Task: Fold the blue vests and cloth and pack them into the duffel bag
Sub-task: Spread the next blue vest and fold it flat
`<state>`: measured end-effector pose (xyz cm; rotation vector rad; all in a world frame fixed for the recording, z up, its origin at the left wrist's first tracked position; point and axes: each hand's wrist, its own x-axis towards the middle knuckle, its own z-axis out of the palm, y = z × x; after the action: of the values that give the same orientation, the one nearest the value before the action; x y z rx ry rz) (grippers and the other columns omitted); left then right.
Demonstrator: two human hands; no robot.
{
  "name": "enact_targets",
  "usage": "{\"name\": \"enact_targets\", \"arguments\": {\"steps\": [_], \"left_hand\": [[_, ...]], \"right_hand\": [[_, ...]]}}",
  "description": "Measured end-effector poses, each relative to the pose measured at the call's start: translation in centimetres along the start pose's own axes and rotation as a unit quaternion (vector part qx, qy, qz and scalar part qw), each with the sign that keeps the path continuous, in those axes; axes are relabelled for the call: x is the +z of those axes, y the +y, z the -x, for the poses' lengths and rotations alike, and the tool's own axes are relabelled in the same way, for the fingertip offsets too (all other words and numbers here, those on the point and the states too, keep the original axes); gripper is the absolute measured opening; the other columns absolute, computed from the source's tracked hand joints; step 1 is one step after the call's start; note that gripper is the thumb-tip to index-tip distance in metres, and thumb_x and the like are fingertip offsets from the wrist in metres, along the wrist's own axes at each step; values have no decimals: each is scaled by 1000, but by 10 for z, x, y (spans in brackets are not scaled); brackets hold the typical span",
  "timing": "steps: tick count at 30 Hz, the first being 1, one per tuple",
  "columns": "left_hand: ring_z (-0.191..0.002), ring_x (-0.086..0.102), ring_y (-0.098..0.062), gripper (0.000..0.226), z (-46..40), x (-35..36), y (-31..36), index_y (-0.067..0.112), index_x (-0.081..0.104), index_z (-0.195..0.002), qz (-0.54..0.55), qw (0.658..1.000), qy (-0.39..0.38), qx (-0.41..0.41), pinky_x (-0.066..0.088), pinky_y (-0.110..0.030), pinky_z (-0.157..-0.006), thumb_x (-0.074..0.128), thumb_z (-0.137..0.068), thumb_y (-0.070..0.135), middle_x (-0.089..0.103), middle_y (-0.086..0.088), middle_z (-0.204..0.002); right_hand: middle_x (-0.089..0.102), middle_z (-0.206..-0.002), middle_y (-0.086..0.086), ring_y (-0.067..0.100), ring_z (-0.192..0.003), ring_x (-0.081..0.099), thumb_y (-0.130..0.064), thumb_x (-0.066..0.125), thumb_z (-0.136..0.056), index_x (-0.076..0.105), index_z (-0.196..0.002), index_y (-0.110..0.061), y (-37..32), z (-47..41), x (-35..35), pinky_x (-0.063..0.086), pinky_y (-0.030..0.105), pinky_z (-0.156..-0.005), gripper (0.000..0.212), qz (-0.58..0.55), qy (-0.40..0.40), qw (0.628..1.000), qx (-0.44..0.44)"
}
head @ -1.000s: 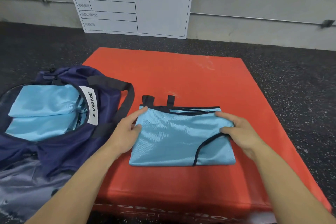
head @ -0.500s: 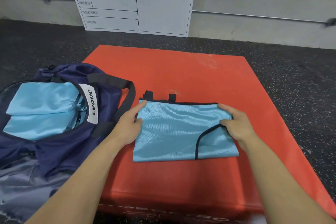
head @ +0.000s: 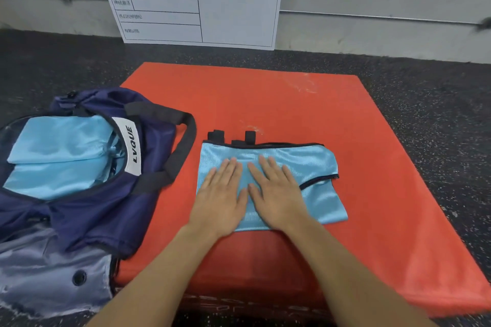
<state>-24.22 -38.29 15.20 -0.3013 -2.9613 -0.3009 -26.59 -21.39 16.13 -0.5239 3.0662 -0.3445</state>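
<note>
— What's around the mat (head: pixel 292 103)?
— Speckled floor (head: pixel 425 93), a white board (head: pixel 233 0) against the wall, and the open bag (head: pixel 87 210) at the mat's left edge, blue cloth (head: pixel 58 156) already inside (its strap (head: pixel 183 146) lies on the mat, near the vest).
— And the vest (head: pixel 313 164)?
— Folded on the mat, under both palms. Left hand (head: pixel 220 194) and right hand (head: pixel 276 191) press side by side, fingers (head: pixel 268 164) straight and flat, gripping nothing.
</note>
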Motion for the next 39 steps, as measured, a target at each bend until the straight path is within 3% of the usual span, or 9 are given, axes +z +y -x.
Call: {"name": "enact_targets", "arguments": {"steps": [5, 9, 13, 15, 18, 23, 28, 31, 39], "left_hand": [[-156, 1, -12, 85, -1, -10, -37, 17, 13, -162, -15, 997, -31, -73, -2, -34, -126, 5, -89, 59, 5, 1, -169], [-156, 7, -15, 83, 0, -19, -38, 11, 20, -160, -23, 996, -14, -80, 1, -35, -126, 4, -90, 52, 12, -4, -168], [-154, 20, -21, 70, 0, -14, 3, 5, 35, -155, 3, 1000, 22, -16, 9, -40, -127, 16, -96, 37, 28, -9, -164], [-154, 17, -19, 70, 5, -5, 18, 7, 31, -156, -3, 1000, -1, 4, 10, -40, -127, 13, -96, 38, 25, -8, -165], [-154, 19, -18, 71, 7, -1, 2, 8, 32, -156, -13, 1000, -4, -13, 14, -41, -126, 16, -97, 43, 26, -7, -165], [-156, 2, -13, 83, 1, -11, -45, 14, 14, -162, -20, 996, -20, -89, -3, -34, -125, 0, -90, 54, 7, -2, -169], [-154, 20, -23, 70, 8, -7, -2, 4, 34, -155, -33, 997, 25, -66, 13, -45, -126, 14, -99, 40, 29, -12, -163], [-155, 12, -19, 69, 12, 6, 24, 7, 26, -158, -17, 1000, -3, -20, 12, -44, -126, 11, -99, 40, 20, -8, -167], [-156, 12, -18, 78, 4, -9, -50, 10, 25, -159, -35, 992, 9, -121, 6, -40, -127, 8, -94, 50, 19, -6, -167]], "right_hand": [[-3, -172, -1, 18, -158, -9, -56, 14, -104, 5, -163, -31, 67, 7, -16, -3, 42, -128, 65, 58, -3, 991, 122], [2, -172, 2, 20, -158, -6, -49, 8, -104, 10, -164, -21, 85, 13, -23, -1, 46, -128, 66, 65, 28, 976, 208], [25, -167, 11, 29, -156, 17, -46, 11, -100, 35, -157, -12, 28, 4, -15, 15, 53, -126, 71, 34, 60, 996, 60], [21, -169, 8, 26, -157, 13, -50, 8, -98, 31, -160, -17, 4, 4, -3, 14, 53, -126, 73, 25, 26, 999, -9], [7, -171, 1, 21, -158, 1, -59, 0, -92, 17, -163, -28, 18, 2, -5, 3, 47, -128, 79, 33, -2, 998, 47], [0, -172, 2, 20, -158, -7, -51, 11, -104, 7, -164, -23, 79, 11, -22, -1, 46, -127, 66, 57, 23, 979, 195], [3, -172, 4, 22, -158, -4, -44, 21, -106, 8, -164, -22, 34, 0, -20, 0, 48, -128, 64, 18, 61, 993, 95], [2, -172, 0, 20, -158, -4, -51, 1, -96, 12, -163, -29, 0, 3, -7, -1, 47, -128, 71, 14, 9, 1000, -2], [4, -172, 3, 21, -158, -6, -49, 6, -103, 10, -164, -23, 73, 9, -18, -3, 46, -127, 67, 53, 33, 980, 187]]}}
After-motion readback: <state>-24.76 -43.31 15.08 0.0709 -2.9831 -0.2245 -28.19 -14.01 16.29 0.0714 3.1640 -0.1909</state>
